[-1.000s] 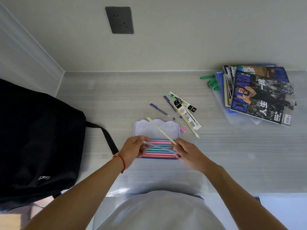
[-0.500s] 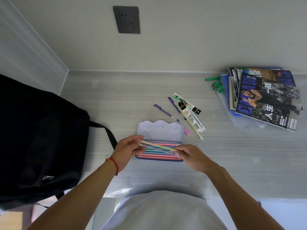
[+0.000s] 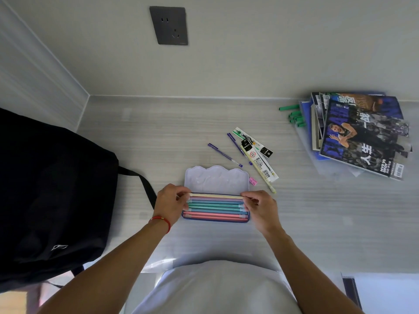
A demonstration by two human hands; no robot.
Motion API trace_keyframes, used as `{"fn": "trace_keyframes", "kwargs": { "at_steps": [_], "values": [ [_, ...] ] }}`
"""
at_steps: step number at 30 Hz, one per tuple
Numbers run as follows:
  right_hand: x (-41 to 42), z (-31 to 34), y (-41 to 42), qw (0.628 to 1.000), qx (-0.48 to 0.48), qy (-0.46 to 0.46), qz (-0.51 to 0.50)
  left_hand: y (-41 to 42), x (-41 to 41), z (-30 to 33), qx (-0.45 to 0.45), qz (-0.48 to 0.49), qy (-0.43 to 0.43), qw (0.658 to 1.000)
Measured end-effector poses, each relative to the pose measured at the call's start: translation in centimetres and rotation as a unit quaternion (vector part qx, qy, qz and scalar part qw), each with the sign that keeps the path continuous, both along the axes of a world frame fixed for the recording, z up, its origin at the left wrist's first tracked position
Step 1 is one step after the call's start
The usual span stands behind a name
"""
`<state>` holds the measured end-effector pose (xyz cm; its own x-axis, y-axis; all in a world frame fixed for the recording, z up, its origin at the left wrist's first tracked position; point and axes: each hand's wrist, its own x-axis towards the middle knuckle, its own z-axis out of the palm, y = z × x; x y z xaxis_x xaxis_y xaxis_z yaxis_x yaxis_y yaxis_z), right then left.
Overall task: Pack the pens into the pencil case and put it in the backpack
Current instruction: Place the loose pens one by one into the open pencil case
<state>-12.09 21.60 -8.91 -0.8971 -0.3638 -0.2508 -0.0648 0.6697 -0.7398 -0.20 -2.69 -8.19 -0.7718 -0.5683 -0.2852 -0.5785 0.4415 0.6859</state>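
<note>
An open pencil case (image 3: pixel 216 219) lies on the desk in front of me, its pale lid (image 3: pixel 216 179) folded back. Several pastel pens lie side by side in its tray. A yellow pen (image 3: pixel 215 196) rests level along the tray's far edge; my left hand (image 3: pixel 169 203) pinches its left end and my right hand (image 3: pixel 260 207) pinches its right end. Two purple pens (image 3: pixel 223 154) and packaged pens (image 3: pixel 256 155) lie loose beyond the case. The black backpack (image 3: pixel 52 196) sits at the left.
A stack of magazines (image 3: pixel 360 134) lies at the far right with green markers (image 3: pixel 294 116) beside it. A small pink eraser (image 3: pixel 253 181) sits by the lid's right corner. A wall socket (image 3: pixel 169 26) is on the back wall.
The yellow pen was tilted up over the lid in my right hand; it now lies flat at the tray's far edge with both hands on its ends.
</note>
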Motion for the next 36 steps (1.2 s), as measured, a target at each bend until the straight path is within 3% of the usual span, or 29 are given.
{"fn": "trace_keyframes", "kwargs": {
  "at_steps": [7,10,20,36],
  "values": [
    [1.0,-0.5,-0.4,0.996,0.028,0.077,-0.029,0.0,-0.4,-1.2,-0.084,-0.060,-0.027,0.994],
    [1.0,-0.4,-0.5,0.997,0.032,0.066,-0.036,-0.1,-0.4,-1.6,-0.101,-0.069,-0.028,0.992],
    [1.1,-0.5,0.0,0.997,0.037,0.044,-0.054,-0.1,-0.3,-2.1,-0.113,-0.087,-0.022,0.989],
    [1.1,-0.6,0.4,0.993,0.068,0.094,-0.004,-0.2,-0.2,-2.1,-0.110,-0.077,-0.019,0.991]
  ]
}}
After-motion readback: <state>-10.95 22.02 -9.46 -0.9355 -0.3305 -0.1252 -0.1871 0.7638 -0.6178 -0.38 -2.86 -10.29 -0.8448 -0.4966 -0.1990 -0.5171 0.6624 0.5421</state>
